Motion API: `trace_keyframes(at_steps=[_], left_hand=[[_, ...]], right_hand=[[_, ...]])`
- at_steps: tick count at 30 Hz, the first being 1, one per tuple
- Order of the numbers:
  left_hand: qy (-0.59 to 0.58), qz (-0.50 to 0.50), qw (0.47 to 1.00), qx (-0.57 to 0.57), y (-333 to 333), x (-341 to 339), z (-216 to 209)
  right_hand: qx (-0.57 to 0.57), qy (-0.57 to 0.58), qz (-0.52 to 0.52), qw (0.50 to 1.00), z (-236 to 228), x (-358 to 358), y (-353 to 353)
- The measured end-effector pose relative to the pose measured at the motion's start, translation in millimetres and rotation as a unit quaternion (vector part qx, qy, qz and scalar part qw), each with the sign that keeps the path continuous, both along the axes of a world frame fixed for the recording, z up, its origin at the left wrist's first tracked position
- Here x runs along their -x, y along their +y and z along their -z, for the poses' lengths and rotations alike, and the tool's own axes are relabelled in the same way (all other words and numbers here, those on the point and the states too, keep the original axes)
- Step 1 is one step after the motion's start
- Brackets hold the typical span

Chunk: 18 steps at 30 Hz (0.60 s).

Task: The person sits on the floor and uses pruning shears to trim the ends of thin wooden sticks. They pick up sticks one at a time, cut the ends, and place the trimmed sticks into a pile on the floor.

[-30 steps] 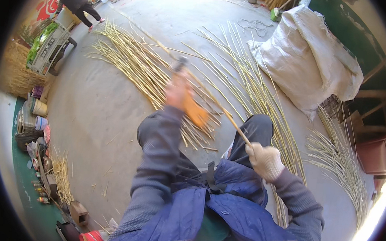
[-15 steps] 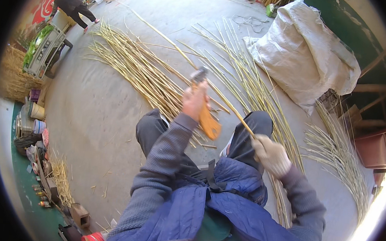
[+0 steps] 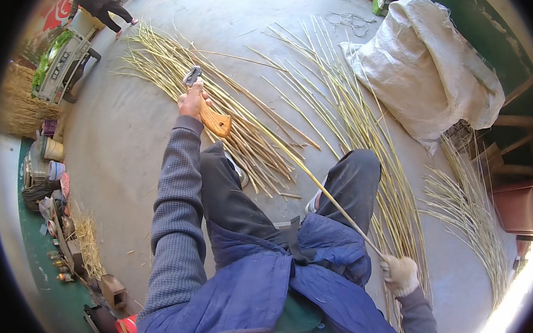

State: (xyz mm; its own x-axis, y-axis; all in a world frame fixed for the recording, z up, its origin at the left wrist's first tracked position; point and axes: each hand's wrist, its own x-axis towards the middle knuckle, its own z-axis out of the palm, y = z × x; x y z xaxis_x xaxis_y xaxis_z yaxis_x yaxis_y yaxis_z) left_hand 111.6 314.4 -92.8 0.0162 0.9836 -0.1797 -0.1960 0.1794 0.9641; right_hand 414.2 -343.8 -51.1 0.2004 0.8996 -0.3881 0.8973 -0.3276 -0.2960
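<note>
My bare left hand point(image 3: 191, 102) is closed around a wooden-handled tool point(image 3: 216, 123) with a small grey metal head, held out over the left pile. In a pale knitted glove, my right hand point(image 3: 401, 276) grips the near end of a long yellowish stalk point(image 3: 336, 201) beside my right hip. The stalk slants up and left across my right thigh toward the tool; whether it passes through the metal head I cannot tell. Beneath the tool lies a pile of tan stalks point(image 3: 162, 70) on the floor. Greener stalks point(image 3: 393, 186) lie to the right of my right knee.
A large whitish woven sack point(image 3: 425, 72) lies at the far right, with more thin stalks point(image 3: 473, 225) nearer. Along the left wall stand buckets point(image 3: 53, 149) and a small wooden box point(image 3: 112, 291). Another person point(image 3: 102, 2) stands far left by a small vehicle point(image 3: 65, 69).
My left hand has moved up and left with the tool, away from my knees. My right hand has drawn back, down and right, pulling the stalk's near end along. My knees have parted somewhat.
</note>
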Motion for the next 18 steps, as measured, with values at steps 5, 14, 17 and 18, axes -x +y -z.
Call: trace_keyframes(at_steps=[5, 14, 17, 18], left_hand=[[0.005, 0.052, 0.999, 0.006, -62.8, -54.3, -10.4], [-0.063, 0.216, 0.970, 0.095, -234.5, -143.9, -12.6], [-0.032, 0.177, 0.979, 0.096, -209.3, -132.4, -8.4], [-0.012, 0.155, 0.983, 0.097, -188.2, -122.6, -4.3]], right_hand=[[-0.060, 0.111, 0.119, 0.985, -16.7, 15.4, 31.8], [-0.256, 0.111, 0.024, 0.960, -1.6, 14.2, 279.1], [-0.294, 0.031, 0.009, 0.955, 4.7, 23.6, 279.6], [-0.258, 0.034, 0.028, 0.965, 0.5, 29.4, 262.9]])
